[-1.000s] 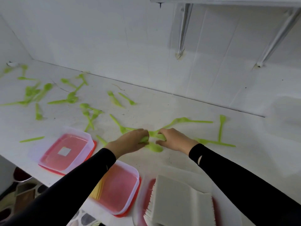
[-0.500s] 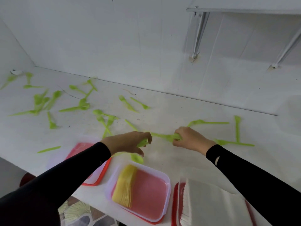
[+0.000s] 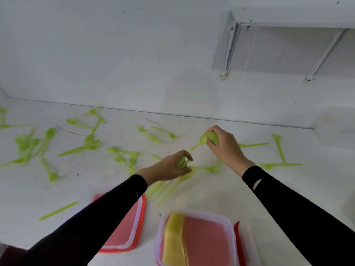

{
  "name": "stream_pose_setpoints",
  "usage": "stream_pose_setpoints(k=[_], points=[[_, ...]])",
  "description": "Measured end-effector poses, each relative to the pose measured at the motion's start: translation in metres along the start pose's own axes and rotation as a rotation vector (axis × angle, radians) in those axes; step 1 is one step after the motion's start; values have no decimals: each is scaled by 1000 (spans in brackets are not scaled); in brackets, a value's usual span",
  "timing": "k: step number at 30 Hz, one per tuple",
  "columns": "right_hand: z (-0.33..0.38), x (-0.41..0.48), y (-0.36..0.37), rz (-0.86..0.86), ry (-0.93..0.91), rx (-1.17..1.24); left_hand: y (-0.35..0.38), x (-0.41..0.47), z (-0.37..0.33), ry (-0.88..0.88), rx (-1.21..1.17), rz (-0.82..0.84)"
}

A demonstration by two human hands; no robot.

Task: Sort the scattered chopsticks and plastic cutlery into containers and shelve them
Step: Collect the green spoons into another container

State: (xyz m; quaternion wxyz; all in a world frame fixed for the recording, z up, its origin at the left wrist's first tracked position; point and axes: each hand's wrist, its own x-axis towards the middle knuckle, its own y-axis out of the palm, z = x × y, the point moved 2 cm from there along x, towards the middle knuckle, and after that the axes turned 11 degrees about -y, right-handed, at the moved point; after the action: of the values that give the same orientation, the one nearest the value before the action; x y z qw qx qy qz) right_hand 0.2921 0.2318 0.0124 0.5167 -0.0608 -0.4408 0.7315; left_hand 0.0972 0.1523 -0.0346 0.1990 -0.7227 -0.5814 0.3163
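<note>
Green cutlery (image 3: 90, 141): spoons and forks lie all over the white counter (image 3: 192, 204). Most are on the left, a few are on the right, and some are in the hands.
How it handles: it is probably very light, thin, bendy plastic. It looks smooth, so pieces may slide on the counter or slip out of a full hand. It could snap if bent hard.
Where to hold: the thin handle is likely best, or a pinch at the neck by the bowl.
Left hand (image 3: 169, 168): the fingers are curled round a small bunch (image 3: 181, 163) of green pieces, low over the counter. It is too blurry to count them.
Right hand (image 3: 225, 148): the fingers are curled tight and pinch the bowl end of a green spoon (image 3: 203, 140). Its handle points down toward the left hand. It may hold more than one piece.
Between the hands: they are near each other but not touching. The spoon looks meant to join the bunch.
Tubs: the left tub (image 3: 141, 217) shows only its pink bottom. The middle tub (image 3: 228, 223) holds a yellow stack (image 3: 173, 239) on its left side. Both sit near the front edge, below the hands.
</note>
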Motion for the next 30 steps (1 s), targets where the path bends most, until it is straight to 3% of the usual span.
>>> stream_pose_setpoints(k=[3, 5, 7, 9, 12, 15, 20, 24, 28, 30], points=[[14, 12, -15, -222, -28, -54, -41, -2, -3, -66, -566, -191], [25, 19, -17, -178, -27, -62, -64, -5, -4, -80, -912, -252], [40, 24, -9, -36, -26, 10, -77, -7, -4, -77, -1111, -246], [60, 27, 5, 119, -14, 86, -79, -10, -7, -85, -1170, -191], [87, 30, 29, 225, -9, 158, -74, -15, -6, -104, -1061, -167], [101, 34, 46, 203, 16, 224, -72, -24, -3, -130, -1111, -162], [112, 44, 66, 172, 150, 250, -72, -36, 3, -100, -1336, 6], [121, 49, 77, 204, 289, 270, -81, -37, 15, -138, -1341, -33], [124, 54, 85, 244, 520, 586, -94, -36, 31, -158, -1445, -128], [129, 55, 87, 234, 515, 684, -99, -36, 38, -160, -1486, -132]])
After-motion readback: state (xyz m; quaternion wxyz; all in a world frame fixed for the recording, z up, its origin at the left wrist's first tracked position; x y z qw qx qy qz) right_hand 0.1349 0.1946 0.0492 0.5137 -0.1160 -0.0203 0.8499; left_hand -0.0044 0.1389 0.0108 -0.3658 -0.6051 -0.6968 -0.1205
